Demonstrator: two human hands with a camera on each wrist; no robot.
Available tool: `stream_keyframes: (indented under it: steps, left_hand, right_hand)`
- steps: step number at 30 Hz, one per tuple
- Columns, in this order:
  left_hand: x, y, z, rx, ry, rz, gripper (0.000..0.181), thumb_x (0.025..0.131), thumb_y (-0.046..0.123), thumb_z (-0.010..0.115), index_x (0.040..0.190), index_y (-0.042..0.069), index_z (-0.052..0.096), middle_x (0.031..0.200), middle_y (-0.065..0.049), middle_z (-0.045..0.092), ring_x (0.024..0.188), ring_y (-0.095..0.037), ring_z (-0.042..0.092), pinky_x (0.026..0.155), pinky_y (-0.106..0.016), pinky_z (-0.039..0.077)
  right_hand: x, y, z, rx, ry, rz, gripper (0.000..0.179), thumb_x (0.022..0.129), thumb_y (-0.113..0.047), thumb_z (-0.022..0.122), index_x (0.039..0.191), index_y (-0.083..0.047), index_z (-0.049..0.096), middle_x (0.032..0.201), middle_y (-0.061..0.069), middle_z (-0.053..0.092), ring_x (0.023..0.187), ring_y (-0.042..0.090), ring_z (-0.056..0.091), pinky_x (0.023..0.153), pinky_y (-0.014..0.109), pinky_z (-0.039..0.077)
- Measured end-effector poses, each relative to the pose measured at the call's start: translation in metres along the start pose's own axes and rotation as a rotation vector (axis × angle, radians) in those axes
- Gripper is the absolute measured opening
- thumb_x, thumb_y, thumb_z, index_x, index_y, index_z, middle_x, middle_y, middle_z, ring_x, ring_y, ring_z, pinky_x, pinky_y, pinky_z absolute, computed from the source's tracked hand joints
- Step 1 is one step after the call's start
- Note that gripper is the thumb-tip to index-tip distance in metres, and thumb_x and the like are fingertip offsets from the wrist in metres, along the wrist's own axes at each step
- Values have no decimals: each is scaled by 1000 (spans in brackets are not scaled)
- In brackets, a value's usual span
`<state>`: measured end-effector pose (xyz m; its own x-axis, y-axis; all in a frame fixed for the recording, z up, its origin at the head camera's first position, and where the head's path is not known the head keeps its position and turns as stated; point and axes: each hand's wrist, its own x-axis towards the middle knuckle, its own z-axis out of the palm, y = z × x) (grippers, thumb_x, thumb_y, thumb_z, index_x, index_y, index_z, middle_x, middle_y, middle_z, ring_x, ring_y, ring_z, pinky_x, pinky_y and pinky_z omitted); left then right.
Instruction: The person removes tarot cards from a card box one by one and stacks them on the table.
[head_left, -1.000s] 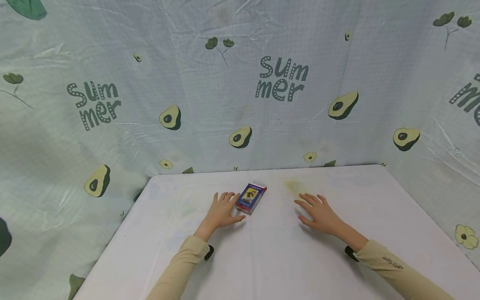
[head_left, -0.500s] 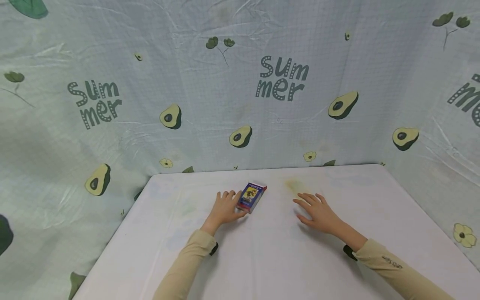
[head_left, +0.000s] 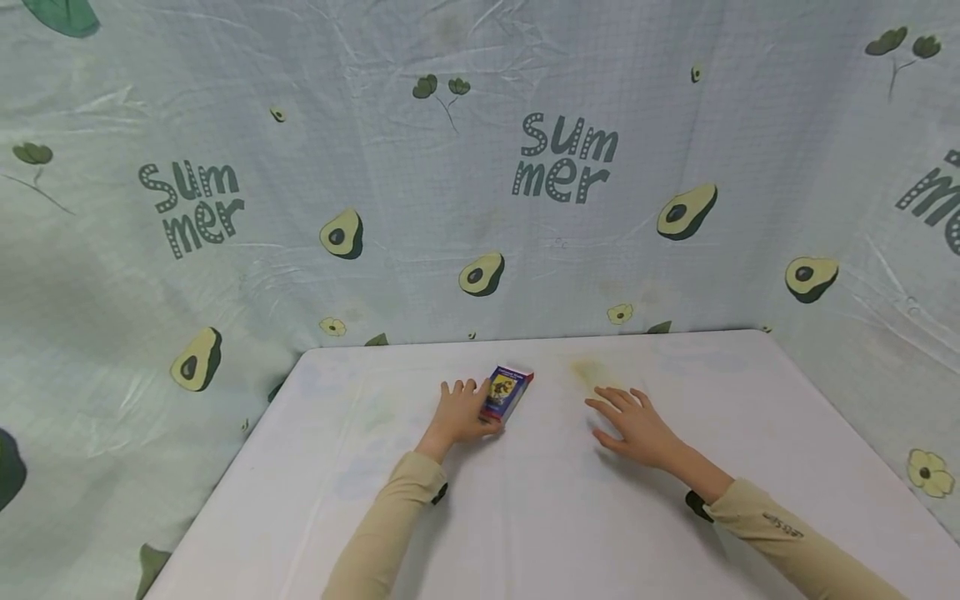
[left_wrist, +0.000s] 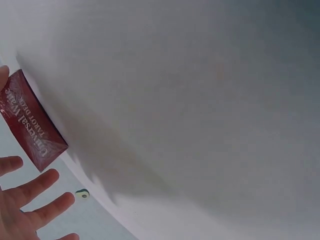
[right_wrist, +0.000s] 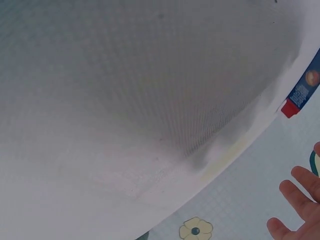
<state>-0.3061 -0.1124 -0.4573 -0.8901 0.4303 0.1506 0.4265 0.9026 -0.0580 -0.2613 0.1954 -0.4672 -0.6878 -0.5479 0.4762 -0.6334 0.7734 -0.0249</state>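
Blue and red card box (head_left: 508, 390), one only, lies face up on the white counter (head_left: 525, 517), toward its 12 o'clock edge. Seen from the head camera, its long axis runs from 7 o'clock to 1 o'clock; the titled top of the printed face points to 1, the foot to 7. One red narrow end, lettered "TAROT DECK", shows in the left wrist view.

Two hands are present. At the box's 8 o'clock, the left hand (head_left: 462, 415) is spread wide, index finger along the long side, thumb at the near end; whether it bears any of the box's weight I cannot tell. Between 3 and 4 o'clock, well apart from the box, the right hand (head_left: 633, 427) has its fingers loosely spread and holds nothing. Two beige sleeves (head_left: 393, 517) show.

Behind, one cloth backdrop (head_left: 420, 183) carries five large avocados and three yellow flowers.
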Motion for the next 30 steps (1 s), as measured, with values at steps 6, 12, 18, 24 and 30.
stream_keyframes:
  steps: [6, 12, 18, 24, 30]
  left_hand:
    - [5, 7, 2, 22, 0, -3, 86, 72, 65, 55, 135, 9, 37, 116, -16, 52, 105, -33, 48, 92, -57, 30]
    - [11, 15, 5, 49, -2, -38, 89, 73, 68, 50, 137, 9, 34, 119, -17, 52, 108, -34, 49, 92, -57, 30]
    - [19, 23, 4, 79, -8, -91, 86, 76, 67, 48, 137, 8, 34, 118, -18, 53, 109, -34, 49, 94, -58, 29]
    - [26, 31, 3, 101, 1, -136, 84, 76, 65, 49, 135, 6, 37, 117, -17, 55, 107, -34, 51, 94, -59, 30]
    - [31, 35, 9, 139, 25, -159, 82, 78, 63, 49, 134, 5, 38, 116, -18, 56, 104, -34, 53, 92, -59, 31]
  right_hand:
    - [0, -2, 1, -10, -3, 1, 48, 77, -28, 66, 121, -11, 55, 126, 15, 51, 114, 33, 48, 91, 56, 32]
    - [-1, -3, -2, -8, -8, 10, 48, 78, -29, 66, 121, -11, 54, 126, 15, 51, 115, 33, 48, 92, 57, 32]
    - [-1, -4, -4, -2, -30, 31, 48, 79, -30, 64, 122, -12, 53, 127, 15, 50, 116, 33, 47, 93, 56, 31]
    - [-1, -3, -4, 3, -37, 50, 50, 79, -29, 64, 124, -10, 53, 128, 15, 50, 116, 32, 47, 94, 56, 30]
    - [-1, -2, -4, -2, -28, 59, 50, 79, -29, 64, 124, -10, 52, 128, 16, 50, 115, 32, 47, 94, 56, 30]
